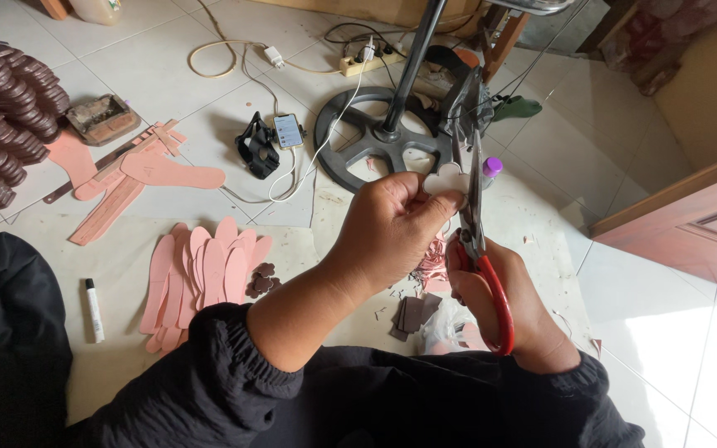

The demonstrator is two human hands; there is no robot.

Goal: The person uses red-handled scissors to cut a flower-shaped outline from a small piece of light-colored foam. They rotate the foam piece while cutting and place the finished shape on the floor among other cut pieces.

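small pale cutout [448, 184] pinched in left hand [392, 228]; red-handled scissors [476, 249] gripped by right hand [499, 311]. blades close to fingertips [450, 202]: slip risked, finger nicked, cut spoiled.

Scissors [476, 241]: red-handled, blades pointed up and away, held above the floor, closed onto the cutout's edge.
Cutout [448, 180]: small, pale, scalloped, pinched at the blades.
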